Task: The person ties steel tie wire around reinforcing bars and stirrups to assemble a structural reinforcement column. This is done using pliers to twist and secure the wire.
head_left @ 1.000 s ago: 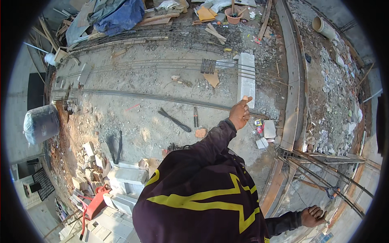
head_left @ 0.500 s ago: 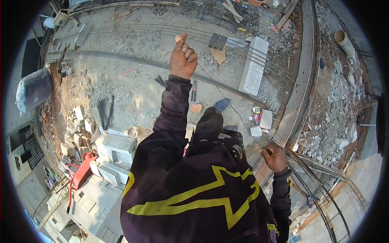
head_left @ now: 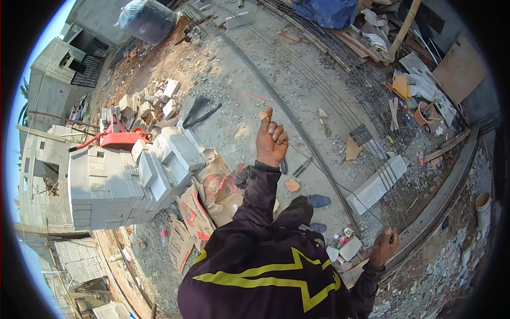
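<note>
With my left hand point(head_left: 272, 141) and right hand point(head_left: 385, 246) closed on the thin line point(head_left: 364, 206), I should tension it evenly, avoiding snags on the rods point(head_left: 265, 83).

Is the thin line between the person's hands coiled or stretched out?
Stretched out: the line runs in one long span from the left hand to the right hand.

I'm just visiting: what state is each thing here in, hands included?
Left hand: curled shut, holding a thin wire
Right hand: closed on the wire
Wire: spanning between both hands
Pliers: lying on the ground
Steel rods: bundled, lying on the ground
Pale blocks: stacked
Paper sacks: crumpled
Blue tarp: crumpled
</note>
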Demonstrator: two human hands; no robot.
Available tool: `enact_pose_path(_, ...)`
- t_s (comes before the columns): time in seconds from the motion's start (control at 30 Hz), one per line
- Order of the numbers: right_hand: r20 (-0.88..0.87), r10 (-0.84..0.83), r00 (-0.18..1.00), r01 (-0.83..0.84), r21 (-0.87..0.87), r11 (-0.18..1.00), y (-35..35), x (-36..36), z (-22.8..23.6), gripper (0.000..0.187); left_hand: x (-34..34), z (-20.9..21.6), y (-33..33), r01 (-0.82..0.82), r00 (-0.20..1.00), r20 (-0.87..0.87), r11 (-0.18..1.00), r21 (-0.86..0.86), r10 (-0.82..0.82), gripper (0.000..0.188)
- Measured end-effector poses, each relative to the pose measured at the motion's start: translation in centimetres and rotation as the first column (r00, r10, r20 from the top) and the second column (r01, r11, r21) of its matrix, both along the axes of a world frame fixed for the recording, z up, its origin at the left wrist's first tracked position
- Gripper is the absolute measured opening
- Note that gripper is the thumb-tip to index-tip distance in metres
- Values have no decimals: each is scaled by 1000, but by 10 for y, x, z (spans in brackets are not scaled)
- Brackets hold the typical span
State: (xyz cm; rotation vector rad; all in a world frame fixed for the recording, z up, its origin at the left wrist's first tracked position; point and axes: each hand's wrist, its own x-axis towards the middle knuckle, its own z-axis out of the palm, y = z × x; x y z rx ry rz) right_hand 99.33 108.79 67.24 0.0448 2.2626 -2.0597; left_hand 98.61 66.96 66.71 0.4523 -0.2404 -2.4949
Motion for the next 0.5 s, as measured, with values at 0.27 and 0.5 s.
enact_pose_path(0.27,-53,-332,942,171,-775,609,7,-24,6,28,51,13,71,76,997,18,997,4,-76,27)
enact_pose_path(0.5,-261,-152,953,-105,-759,642,67,-9,42,20,69,7,132,267,959,61,954,138,-277,29)
